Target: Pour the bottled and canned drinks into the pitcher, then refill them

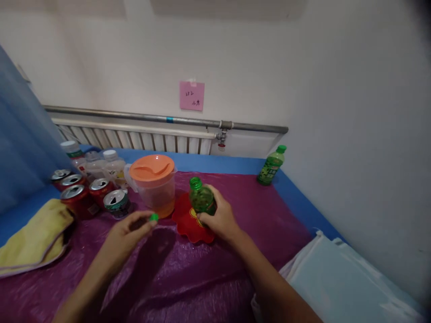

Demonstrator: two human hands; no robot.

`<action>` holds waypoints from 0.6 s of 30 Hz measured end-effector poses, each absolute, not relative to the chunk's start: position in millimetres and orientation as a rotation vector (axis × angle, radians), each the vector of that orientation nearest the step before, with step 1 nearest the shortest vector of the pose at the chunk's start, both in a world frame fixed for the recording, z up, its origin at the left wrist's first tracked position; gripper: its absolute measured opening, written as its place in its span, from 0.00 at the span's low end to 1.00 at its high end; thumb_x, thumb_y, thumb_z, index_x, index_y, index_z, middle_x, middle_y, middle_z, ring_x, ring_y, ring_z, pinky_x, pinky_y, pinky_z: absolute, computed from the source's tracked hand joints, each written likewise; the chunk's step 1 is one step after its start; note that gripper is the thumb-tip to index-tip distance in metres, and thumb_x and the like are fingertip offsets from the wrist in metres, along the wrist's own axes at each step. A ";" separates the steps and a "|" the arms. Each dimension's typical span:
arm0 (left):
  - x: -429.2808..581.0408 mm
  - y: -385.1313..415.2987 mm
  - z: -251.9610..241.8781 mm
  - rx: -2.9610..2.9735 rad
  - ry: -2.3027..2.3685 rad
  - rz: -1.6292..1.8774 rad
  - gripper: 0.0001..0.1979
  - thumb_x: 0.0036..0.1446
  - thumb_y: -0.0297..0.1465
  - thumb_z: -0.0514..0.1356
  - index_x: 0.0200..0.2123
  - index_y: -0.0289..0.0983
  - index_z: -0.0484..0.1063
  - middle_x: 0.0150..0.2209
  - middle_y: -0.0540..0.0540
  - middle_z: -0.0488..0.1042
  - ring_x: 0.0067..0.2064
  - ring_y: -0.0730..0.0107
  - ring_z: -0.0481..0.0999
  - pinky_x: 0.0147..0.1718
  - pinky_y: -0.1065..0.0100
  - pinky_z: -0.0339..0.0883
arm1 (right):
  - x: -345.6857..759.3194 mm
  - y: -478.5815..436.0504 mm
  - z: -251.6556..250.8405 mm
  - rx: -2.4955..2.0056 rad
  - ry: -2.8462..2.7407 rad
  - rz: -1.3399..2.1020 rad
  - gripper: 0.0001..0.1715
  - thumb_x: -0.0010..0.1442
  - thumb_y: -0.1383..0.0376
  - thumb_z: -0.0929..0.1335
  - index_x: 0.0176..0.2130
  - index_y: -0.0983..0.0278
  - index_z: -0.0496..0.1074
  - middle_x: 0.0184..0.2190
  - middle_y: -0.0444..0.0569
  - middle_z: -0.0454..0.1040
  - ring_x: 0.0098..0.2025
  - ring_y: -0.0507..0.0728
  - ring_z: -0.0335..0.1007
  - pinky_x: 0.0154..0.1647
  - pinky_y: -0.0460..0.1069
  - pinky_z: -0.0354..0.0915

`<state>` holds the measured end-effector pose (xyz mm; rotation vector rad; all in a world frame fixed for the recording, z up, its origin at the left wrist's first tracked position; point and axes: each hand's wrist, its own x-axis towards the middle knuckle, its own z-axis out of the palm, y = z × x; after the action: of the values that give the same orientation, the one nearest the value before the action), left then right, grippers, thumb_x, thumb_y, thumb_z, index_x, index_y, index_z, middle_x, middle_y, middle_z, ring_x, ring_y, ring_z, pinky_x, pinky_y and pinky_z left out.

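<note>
My right hand (220, 215) is wrapped round a green plastic bottle (201, 197), whose threaded mouth stands uncapped and leans slightly left. Between the thumb and fingertips of my left hand (131, 231) is a small green bottle cap (154, 217). Under the bottle lies a red flower-shaped mat (188, 226) with a yellow pattern; whether the bottle touches it I cannot tell. Just behind my left hand stands a clear pitcher (153, 193) with an orange lid (152, 168) and some orange-tinted liquid at its bottom.
Several opened drink cans (79, 202) and clear bottles (114, 166) crowd the left, near a yellow cloth (37, 233). A capped green bottle (272, 166) stands at the back right. Purple plastic sheeting (249, 202) covers the surface. Folded pale-blue fabric (343, 278) lies front right; a radiator (141, 139) runs behind.
</note>
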<state>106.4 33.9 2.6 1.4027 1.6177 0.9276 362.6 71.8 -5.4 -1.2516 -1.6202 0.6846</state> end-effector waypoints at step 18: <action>139.0 52.6 71.1 1.737 1.507 1.073 0.27 0.37 0.58 0.66 0.36 0.46 0.80 0.40 0.51 0.80 0.43 0.63 0.77 0.40 0.70 0.71 | 357.2 55.8 -3.6 -1.118 -2.047 0.464 0.46 0.47 0.69 0.71 0.64 0.73 0.61 0.60 0.63 0.69 0.63 0.66 0.64 0.66 0.61 0.59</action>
<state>139.0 52.6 71.1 1.7372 1.5068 1.0733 357.2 55.8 -3.6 -1.1183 -2.0467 0.4639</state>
